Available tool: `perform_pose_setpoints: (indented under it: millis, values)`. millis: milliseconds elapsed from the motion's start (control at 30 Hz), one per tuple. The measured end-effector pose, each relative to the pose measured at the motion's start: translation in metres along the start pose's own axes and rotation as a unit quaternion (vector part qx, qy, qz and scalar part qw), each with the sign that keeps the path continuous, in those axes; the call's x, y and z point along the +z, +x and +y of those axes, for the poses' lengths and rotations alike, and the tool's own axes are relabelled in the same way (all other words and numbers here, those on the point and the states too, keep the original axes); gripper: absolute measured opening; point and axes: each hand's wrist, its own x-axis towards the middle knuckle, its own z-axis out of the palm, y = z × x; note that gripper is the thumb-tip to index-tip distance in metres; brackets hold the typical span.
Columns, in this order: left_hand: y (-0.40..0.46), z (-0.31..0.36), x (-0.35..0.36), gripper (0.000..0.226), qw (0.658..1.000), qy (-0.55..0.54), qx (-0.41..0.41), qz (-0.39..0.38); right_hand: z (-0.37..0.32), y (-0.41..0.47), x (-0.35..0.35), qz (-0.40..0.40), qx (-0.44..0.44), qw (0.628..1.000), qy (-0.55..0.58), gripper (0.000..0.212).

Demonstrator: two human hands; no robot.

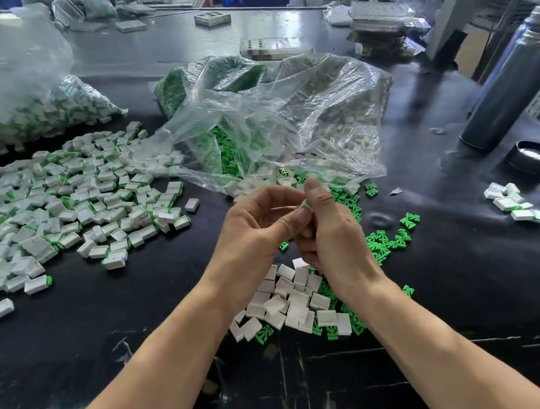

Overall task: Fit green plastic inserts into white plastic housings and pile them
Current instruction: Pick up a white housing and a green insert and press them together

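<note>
Head view showed the left hand (251, 227) and right hand (328, 231) meeting, fingers curled and pinching one small white plastic housing (304, 205) between the fingertips. Judging by this, the fitting step was under way; any green insert was hidden inside the grip. Next would be seating it and dropping the piece onto the heap of finished white-and-green pieces (67, 210) left of the fingers. No writing was legible.

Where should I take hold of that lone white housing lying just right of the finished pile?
Pinch the lone white housing across its two short sides, coming from straight above. It lies flat and apart from the finished pile, so both sides look free for a grip. This is a judgement from one view only.
</note>
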Motion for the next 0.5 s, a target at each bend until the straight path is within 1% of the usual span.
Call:
perform_pose_setpoints:
  millis: [133, 233, 333, 500]
  values:
    - [0.0, 0.001, 0.003, 0.022, 1.0, 0.003, 0.022, 0.009, 0.003, 0.0, 0.007, 0.072, -0.037, 0.994, -0.067, 0.06]
    - [-0.001, 0.001, 0.005, 0.017, 0.999, 0.013, 0.03, 0.024, 0.001, 0.003, 0.01, 0.127, -0.049, 0.983, -0.123, 0.063]
    - [0.0, -0.002, 0.007, 0.005, 0.999, 0.012, 0.03, 0.044, 0.002, 0.003, 0.011, 0.145, -0.059, 0.977, -0.142, 0.067]
    - [-0.002, -0.004, 0.01, 0.011, 0.997, 0.009, 0.039, 0.066, 0.005, 0.004, 0.014, 0.17, -0.079, 0.969, -0.159, 0.061]
